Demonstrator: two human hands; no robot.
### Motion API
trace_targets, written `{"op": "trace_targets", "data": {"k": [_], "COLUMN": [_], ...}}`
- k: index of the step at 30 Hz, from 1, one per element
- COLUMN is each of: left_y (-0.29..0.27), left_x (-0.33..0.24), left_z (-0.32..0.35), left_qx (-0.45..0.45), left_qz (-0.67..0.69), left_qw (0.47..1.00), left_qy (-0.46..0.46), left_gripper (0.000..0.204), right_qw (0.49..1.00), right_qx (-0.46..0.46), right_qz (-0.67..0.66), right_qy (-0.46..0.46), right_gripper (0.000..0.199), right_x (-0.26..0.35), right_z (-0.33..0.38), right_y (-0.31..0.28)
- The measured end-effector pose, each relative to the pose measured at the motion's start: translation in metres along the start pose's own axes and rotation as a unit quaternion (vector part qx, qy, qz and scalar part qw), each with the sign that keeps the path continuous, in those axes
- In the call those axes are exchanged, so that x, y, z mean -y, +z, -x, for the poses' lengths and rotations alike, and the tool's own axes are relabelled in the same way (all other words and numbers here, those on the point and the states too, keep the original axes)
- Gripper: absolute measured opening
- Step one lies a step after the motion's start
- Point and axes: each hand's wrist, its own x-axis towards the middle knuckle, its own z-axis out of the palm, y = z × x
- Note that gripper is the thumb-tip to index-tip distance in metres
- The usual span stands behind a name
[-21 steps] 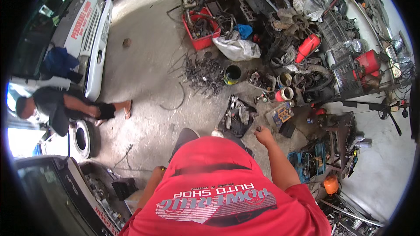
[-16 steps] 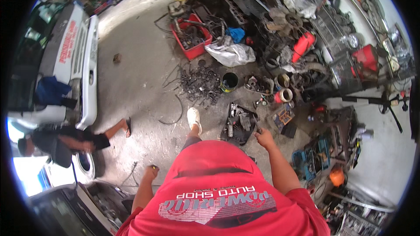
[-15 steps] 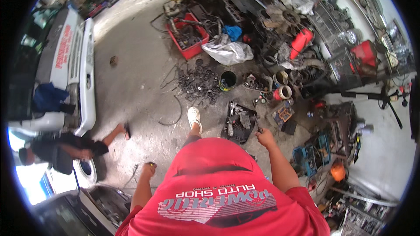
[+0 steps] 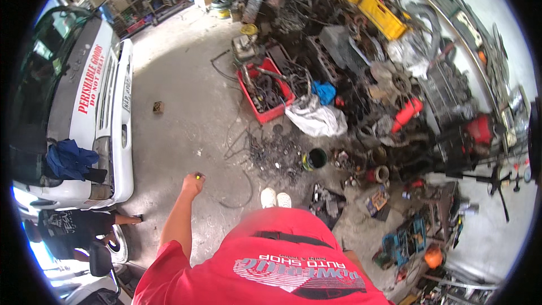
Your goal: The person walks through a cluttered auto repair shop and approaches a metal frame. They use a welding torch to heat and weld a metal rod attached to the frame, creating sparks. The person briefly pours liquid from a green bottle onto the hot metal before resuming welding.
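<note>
My left hand (image 4: 192, 185) is stretched forward over the concrete floor, its fingers closed. A small dark object with a yellow bit (image 4: 199, 177) shows at the fingertips; its kind is too small to make out. My right hand is out of sight, with only a bit of that arm (image 4: 357, 264) showing beside my red shirt (image 4: 293, 274). Below my waist, two pale clogs (image 4: 276, 197) stand side by side on the floor. Close to the right of them is a black tray of tools and parts (image 4: 326, 204).
A white truck (image 4: 121, 130) stands at left, with a person (image 4: 76, 229) near a wheel. Ahead are a red crate (image 4: 265, 114) of parts, scattered small metal pieces (image 4: 275, 155), a bucket (image 4: 314, 159) and a white sack (image 4: 319, 117). A hose (image 4: 248, 189) lies on the floor.
My left hand has swung forward and up. My right hand, earlier beside the black tray holding something small and dark, has gone out of view. Both feet now show; the person at left has moved.
</note>
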Motion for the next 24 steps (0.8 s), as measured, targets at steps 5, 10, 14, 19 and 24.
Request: {"op": "trace_targets", "data": {"k": [5, 10, 14, 19, 24], "left_y": [-0.006, 0.038, 0.055, 0.039, -0.067], "left_x": [0.004, 0.108, 0.23, 0.296, 0.353], "left_z": [0.012, 0.07, 0.114, 0.007, -0.124], "left_qx": [-0.01, 0.096, 0.135, 0.17, 0.05], "left_qz": [0.024, -0.014, -0.022, 0.069, 0.413], "left_qw": [0.999, 0.991, 0.977, 0.972, 0.864], "left_qy": [-0.024, -0.089, -0.164, -0.147, -0.283], "left_gripper": [0.038, 0.042, 0.031, 0.017, 0.015], "right_qw": [0.977, 0.938, 0.977, 0.944, 0.836], "right_qx": [0.061, -0.193, -0.105, -0.166, 0.016], "right_qz": [0.164, 0.212, 0.077, 0.247, 0.5], "right_qy": [-0.119, -0.196, -0.167, -0.141, -0.224], "right_gripper": [0.031, 0.031, 0.033, 0.048, 0.049], "right_x": [0.138, 0.247, 0.419, 0.473, 0.6], "right_z": [-0.077, -0.188, -0.107, -0.155, -0.113], "right_y": [-0.011, -0.031, -0.033, -0.015, 0.087]}}
